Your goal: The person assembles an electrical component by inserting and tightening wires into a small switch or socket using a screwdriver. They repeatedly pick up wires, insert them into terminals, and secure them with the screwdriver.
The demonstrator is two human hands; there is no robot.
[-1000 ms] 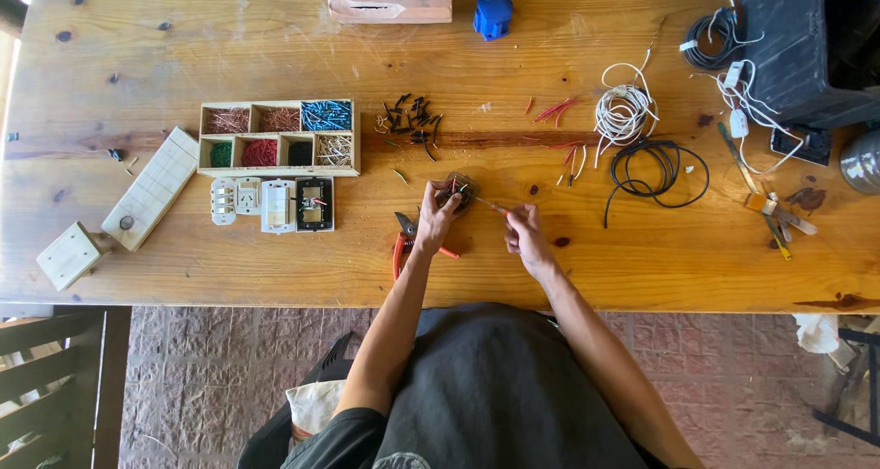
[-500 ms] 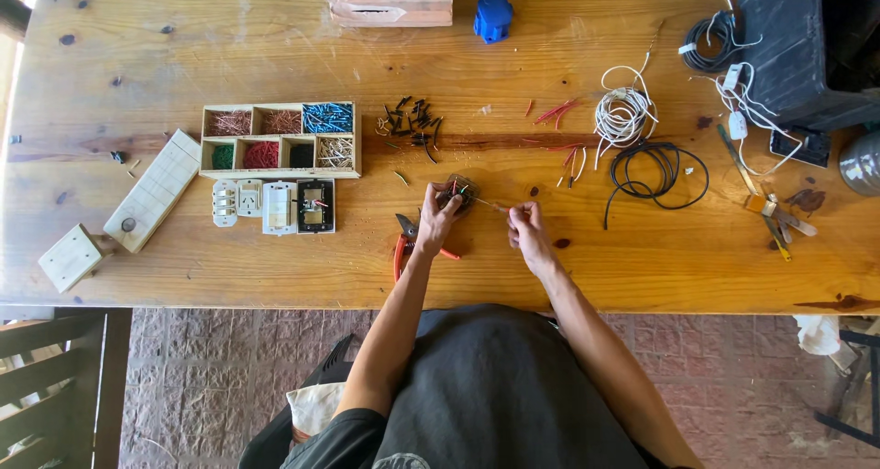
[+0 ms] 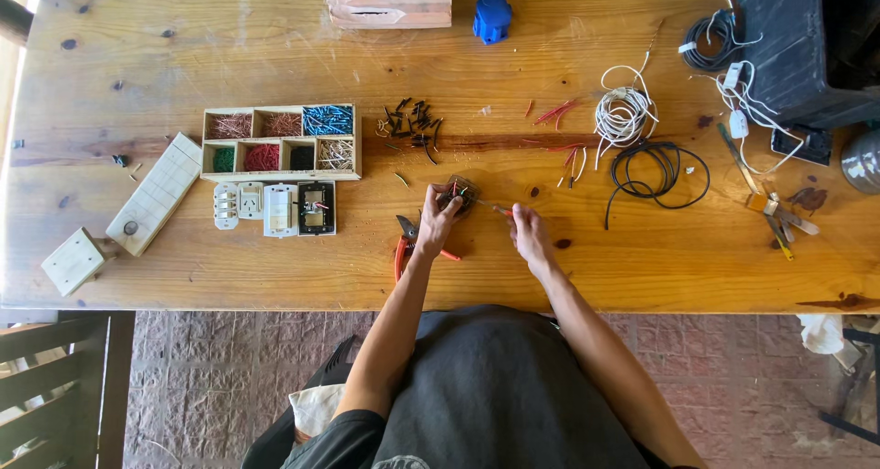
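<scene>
Both grips pinch (arms bent): left hand (image 3: 436,220), right hand (image 3: 528,233).

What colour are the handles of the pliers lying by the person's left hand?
Orange-red handles on the pliers, seen in the head view.

A single head view looks almost straight down from well above the wooden desk (image 3: 183,56), far enough off that nearly the whole top fits in frame, its far edge at the top of the picture and its near edge crossing below the middle. The wearer's arms and lap enter from the bottom centre. Tiled floor (image 3: 211,359) shows beneath the near edge. There is no second view to share anything with
</scene>
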